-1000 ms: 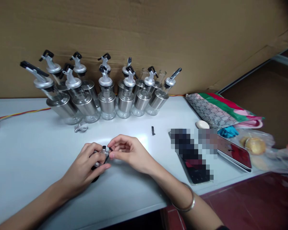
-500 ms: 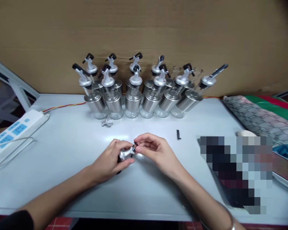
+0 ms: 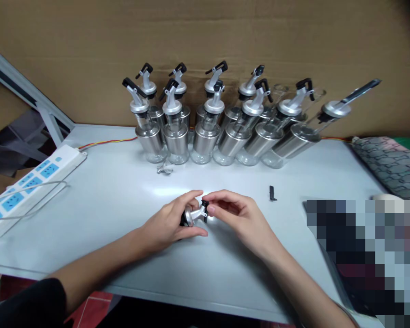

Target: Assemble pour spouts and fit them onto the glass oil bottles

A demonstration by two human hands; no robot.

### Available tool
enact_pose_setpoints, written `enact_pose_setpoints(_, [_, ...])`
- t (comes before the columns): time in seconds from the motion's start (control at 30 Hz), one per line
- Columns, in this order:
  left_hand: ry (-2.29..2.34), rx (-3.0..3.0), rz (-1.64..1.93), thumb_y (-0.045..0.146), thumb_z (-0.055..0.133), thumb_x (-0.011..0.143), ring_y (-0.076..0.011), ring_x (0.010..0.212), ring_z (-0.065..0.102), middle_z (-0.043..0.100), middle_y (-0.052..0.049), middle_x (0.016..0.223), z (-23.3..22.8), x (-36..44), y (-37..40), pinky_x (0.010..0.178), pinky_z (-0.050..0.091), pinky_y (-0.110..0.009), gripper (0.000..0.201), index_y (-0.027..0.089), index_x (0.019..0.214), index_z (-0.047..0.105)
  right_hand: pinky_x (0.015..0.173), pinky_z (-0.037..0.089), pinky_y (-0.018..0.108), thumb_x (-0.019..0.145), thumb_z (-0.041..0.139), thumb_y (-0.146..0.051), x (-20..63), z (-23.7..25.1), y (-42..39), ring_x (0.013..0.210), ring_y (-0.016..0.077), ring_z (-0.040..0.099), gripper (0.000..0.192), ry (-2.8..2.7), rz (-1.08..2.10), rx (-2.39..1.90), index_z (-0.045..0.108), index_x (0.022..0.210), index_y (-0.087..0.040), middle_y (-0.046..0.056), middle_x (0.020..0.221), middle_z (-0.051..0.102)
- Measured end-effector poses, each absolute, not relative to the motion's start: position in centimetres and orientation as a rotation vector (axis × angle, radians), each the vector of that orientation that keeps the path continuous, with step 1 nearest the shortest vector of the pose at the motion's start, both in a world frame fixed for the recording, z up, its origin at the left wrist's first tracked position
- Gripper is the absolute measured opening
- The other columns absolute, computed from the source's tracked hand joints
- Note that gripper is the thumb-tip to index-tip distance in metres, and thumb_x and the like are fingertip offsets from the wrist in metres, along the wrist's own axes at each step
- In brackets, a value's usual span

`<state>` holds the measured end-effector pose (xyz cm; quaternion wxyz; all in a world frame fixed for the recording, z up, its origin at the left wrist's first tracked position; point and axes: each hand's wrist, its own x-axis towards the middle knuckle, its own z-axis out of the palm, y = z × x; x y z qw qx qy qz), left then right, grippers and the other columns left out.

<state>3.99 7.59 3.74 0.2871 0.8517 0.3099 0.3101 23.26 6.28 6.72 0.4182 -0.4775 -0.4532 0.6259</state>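
Observation:
Low over the middle of the table, my left hand (image 3: 166,223) is closed around the base of a silver pourer spout (image 3: 194,215) with a black stopper. The spout lies on its side, its tip to the right. My right hand (image 3: 248,218) pinches the black flip cap (image 3: 205,206) at that tip between thumb and fingers; the fingers partly cover it. A loose black cap piece (image 3: 271,193) lies on the table to the right. Behind my left hand lies a small silver part (image 3: 164,169), its kind unclear.
Rows of glass and steel oil bottles (image 3: 207,139) with pourer tops stand at the back, before a cardboard wall (image 3: 89,54). A white power strip (image 3: 37,187) with cables lies left. A blurred-out dark object (image 3: 348,255) and patterned cloth (image 3: 389,159) are at right.
The camera view has turned, so the bottles and table things sit farther right in the picture. Both hands keep hold of the pourer spout and its cap; my left thumb and forefinger are spread wider.

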Motion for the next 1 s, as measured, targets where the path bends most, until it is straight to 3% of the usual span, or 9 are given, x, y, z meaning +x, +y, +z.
enact_pose_setpoints(0.33, [0.882, 2.371, 0.824, 0.046, 0.058, 0.086, -0.0143, 0.082, 0.062, 0.064, -0.003, 0.09, 3.93, 3.86, 7.77, 0.076, 0.052, -0.026, 0.063, 0.024, 0.14, 0.032, 0.071, 0.053, 0.028, 0.067, 0.075, -0.028, 23.08, 6.73, 6.23, 0.071, 0.0142, 0.065, 0.015, -1.098, 1.582, -1.253, 0.07, 0.078, -0.02, 0.001, 0.073, 0.07])
enact_pose_setpoints(0.6, [0.902, 2.371, 0.809, 0.052, 0.052, 0.087, -0.0134, 0.073, 0.06, 0.065, -0.004, 0.087, 4.13, 3.86, 7.88, 0.073, 0.051, -0.026, 0.058, 0.018, 0.133, 0.043, 0.072, 0.055, 0.03, 0.065, 0.075, -0.022, 22.82, 6.47, 6.06, 0.069, 0.0136, 0.066, 0.019, -1.062, 1.642, -1.178, 0.069, 0.083, -0.021, 0.0, 0.075, 0.071])
enact_pose_setpoints(0.77, [0.922, 2.344, 0.773, 0.056, 0.052, 0.086, -0.0152, 0.077, 0.063, 0.067, -0.006, 0.087, 4.13, 3.71, 7.9, 0.075, 0.052, -0.027, 0.059, 0.017, 0.129, 0.046, 0.071, 0.055, 0.029, 0.062, 0.077, -0.022, 22.61, 6.06, 5.95, 0.069, 0.0133, 0.066, 0.024, -1.042, 1.671, -1.161, 0.067, 0.084, -0.02, 0.0, 0.074, 0.07])
enact_pose_setpoints(1.0, [0.856, 2.4, 0.836, 0.056, 0.041, 0.09, -0.0139, 0.077, 0.065, 0.068, -0.007, 0.089, 4.57, 3.88, 7.89, 0.07, 0.051, -0.023, 0.051, 0.014, 0.119, 0.05, 0.068, 0.055, 0.027, 0.057, 0.083, -0.024, 22.43, 5.98, 5.95, 0.065, 0.0117, 0.065, 0.026, -0.995, 1.724, -1.133, 0.065, 0.076, -0.019, -0.001, 0.07, 0.068])
